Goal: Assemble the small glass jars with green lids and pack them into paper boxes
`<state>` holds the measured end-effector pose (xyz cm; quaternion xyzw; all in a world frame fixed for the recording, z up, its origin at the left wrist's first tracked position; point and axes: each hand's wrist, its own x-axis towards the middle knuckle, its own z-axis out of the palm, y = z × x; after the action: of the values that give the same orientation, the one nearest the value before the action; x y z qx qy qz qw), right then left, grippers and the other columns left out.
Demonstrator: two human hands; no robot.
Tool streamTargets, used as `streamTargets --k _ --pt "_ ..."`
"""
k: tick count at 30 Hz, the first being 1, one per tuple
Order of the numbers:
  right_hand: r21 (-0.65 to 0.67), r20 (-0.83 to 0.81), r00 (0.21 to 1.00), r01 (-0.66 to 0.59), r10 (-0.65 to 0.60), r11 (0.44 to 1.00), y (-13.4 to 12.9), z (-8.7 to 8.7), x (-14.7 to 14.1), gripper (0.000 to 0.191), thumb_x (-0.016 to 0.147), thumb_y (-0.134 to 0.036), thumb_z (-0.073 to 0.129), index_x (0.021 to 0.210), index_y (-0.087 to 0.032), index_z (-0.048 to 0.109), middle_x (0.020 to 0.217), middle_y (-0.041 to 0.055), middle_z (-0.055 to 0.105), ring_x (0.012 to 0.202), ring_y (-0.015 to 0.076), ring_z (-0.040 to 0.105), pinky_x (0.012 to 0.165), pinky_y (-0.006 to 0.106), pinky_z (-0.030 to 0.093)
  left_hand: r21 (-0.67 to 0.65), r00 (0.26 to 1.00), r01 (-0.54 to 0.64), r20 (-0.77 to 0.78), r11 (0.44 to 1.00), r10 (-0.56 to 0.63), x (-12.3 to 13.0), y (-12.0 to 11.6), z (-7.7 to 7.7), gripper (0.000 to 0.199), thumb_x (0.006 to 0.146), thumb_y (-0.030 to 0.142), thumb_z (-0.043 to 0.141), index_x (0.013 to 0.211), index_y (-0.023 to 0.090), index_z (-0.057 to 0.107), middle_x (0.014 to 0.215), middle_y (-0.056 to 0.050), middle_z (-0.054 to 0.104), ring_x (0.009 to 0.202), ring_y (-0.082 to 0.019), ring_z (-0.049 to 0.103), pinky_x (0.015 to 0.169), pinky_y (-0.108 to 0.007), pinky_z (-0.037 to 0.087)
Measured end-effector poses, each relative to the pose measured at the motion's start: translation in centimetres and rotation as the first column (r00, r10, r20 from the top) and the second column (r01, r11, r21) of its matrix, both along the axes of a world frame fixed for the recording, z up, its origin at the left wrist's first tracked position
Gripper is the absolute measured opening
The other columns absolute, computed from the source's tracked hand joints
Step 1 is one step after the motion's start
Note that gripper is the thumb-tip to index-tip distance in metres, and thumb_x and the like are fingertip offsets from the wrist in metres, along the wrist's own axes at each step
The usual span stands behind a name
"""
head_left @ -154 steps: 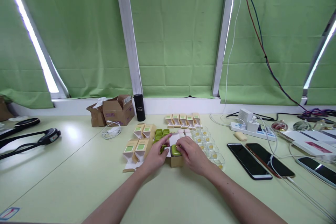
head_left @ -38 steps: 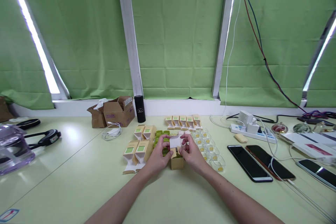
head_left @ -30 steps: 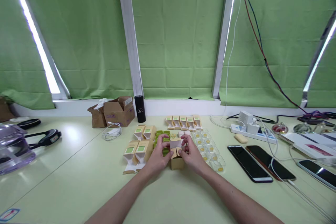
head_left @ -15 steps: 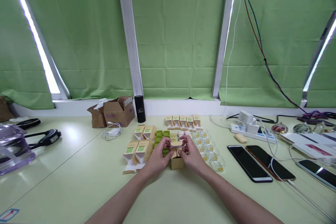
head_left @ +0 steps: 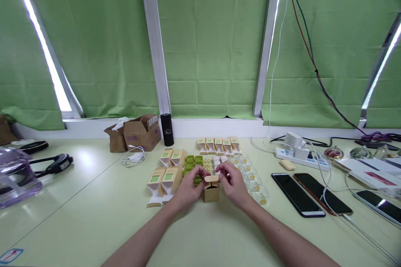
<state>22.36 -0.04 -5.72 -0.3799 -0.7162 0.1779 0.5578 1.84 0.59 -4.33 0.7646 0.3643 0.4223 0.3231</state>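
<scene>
Left hand (head_left: pixel 188 185): fingers curled, thumb and fingertips touch the left side of the box top.
Right hand (head_left: pixel 232 183): fingers half spread, just beside the right flap; a pinch cannot be told.
Box (head_left: pixel 211 190): stands upright on the worktop (head_left: pixel 94 217), between both grips, flaps nearly closed.
Nearer hand: both are about equally near, the left one touching.
Behind the grips: green cups (head_left: pixel 193 162).

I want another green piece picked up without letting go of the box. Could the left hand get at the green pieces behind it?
Probably yes. The left hand rests at the small tan box, and the green pieces lie just beyond its fingers with nothing between; the open boxes sit to the side.
</scene>
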Motion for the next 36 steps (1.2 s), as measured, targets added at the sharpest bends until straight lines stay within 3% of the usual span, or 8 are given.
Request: streamTargets --k 7,11,15,20,26,36 --pt "0.135 0.147 0.989 0.002 -0.022 0.991 -0.7 0.4 0.2 0.008 0.088 -0.015 0.059 0.089 -0.023 0.059 0.077 -0.0006 0.059 0.068 0.0173 0.055 0.062 0.029 0.038 0.045 1.0 0.004 -0.021 0.999 -0.003 -0.1 0.2 -0.4 0.008 0.096 0.028 0.063 0.102 0.022 0.062 0.103 -0.006 0.073 0.1 -0.025 0.068 0.091 -0.038 0.055" --pt "0.197 0.182 0.983 0.001 -0.038 0.98 -0.7 0.3 0.3 0.01 0.086 -0.013 0.059 0.088 -0.023 0.058 0.076 -0.0004 0.061 0.067 0.0172 0.056 0.062 0.029 0.038 0.174 0.993 -0.052 -0.095 0.983 0.069 -0.4 0.0 -0.2 0.011 0.095 0.023 0.06 0.105 0.022 0.065 0.108 -0.008 0.074 0.103 -0.026 0.067 0.094 -0.042 0.054" --pt "0.262 0.232 0.972 -0.015 -0.048 0.965 -0.7 0.5 0.5 0.011 0.086 -0.012 0.058 0.089 -0.023 0.058 0.076 0.0007 0.062 0.067 0.0179 0.056 0.062 0.03 0.038 0.375 0.981 -0.065 -0.145 0.925 0.128 -1.0 -0.4 0.4 0.012 0.097 0.023 0.054 0.103 0.022 0.064 0.106 -0.009 0.072 0.104 -0.028 0.063 0.094 -0.045 0.05" --pt "0.253 0.317 0.946 -0.023 -0.061 0.967 -1.0 0.8 0.8 0.011 0.087 -0.014 0.057 0.088 -0.024 0.056 0.077 0.0027 0.065 0.069 0.02 0.058 0.063 0.032 0.038 0.534 0.964 -0.038 -0.204 0.845 0.172 -1.3 -0.9 0.9 0.007 0.1 0.025 0.054 0.099 0.022 0.061 0.089 -0.007 0.067 0.089 -0.027 0.058 0.087 -0.043 0.044" --pt "0.257 0.367 0.928 -0.032 -0.067 0.966 -1.1 0.8 0.9 0.012 0.084 -0.013 0.058 0.089 -0.024 0.058 0.079 0.0048 0.067 0.069 0.0208 0.057 0.063 0.033 0.037 0.564 0.949 0.021 -0.271 0.826 0.161 -1.3 -0.9 0.6 0.004 0.095 0.021 0.06 0.099 0.022 0.062 0.077 -0.002 0.061 0.077 -0.023 0.055 0.08 -0.04 0.041" --pt "0.32 0.379 0.923 -0.066 -0.064 0.945 -0.9 0.5 0.9 0.015 0.081 -0.01 0.058 0.084 -0.024 0.055 0.074 0.0026 0.065 0.066 0.0199 0.056 0.061 0.031 0.033 0.559 0.939 0.05 -0.309 0.828 0.151 -1.5 -0.9 0.4 0.006 0.091 0.017 0.06 0.094 0.023 0.06 0.073 -0.001 0.059 0.071 -0.022 0.053 0.079 -0.04 0.042"
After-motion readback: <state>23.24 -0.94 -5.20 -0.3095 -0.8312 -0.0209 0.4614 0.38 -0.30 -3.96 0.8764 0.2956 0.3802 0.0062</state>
